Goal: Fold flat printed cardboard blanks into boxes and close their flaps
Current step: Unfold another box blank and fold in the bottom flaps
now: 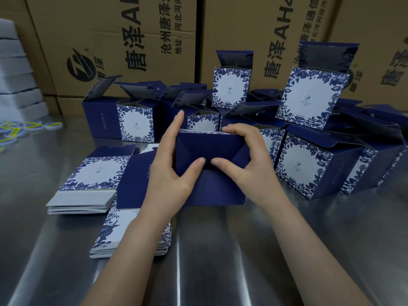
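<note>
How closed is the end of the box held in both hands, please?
Nearly shut: on the box, dark blue flaps slant inward, not yet flat, with left hand and right hand thumbs pressing the middle.

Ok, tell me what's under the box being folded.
Beneath the box, flat blanks stick out at its left edge, on the steel table. How far under they reach is covered.

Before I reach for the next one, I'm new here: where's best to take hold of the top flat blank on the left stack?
Probably pinch the top blank at its near edge, coming from your side: the left stack is fanned there, so edges step apart, while a navy blank crowds its right.
</note>
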A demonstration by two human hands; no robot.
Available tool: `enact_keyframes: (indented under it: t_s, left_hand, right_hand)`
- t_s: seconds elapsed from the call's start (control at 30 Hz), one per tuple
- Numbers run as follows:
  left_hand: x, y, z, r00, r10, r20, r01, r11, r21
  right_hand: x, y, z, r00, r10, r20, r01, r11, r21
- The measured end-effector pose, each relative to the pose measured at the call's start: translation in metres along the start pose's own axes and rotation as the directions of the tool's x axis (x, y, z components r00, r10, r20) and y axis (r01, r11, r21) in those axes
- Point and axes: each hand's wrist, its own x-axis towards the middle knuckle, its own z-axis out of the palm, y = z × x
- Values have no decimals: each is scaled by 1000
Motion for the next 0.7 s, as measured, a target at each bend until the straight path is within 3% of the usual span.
enact_keyframes:
  t_s: [0.7]
  left_hand:
    - [-2,0,3,997,32,67,-42,988,149]
  right_hand:
    - [6,-2,-6,985,168,-42,-152,956,249]
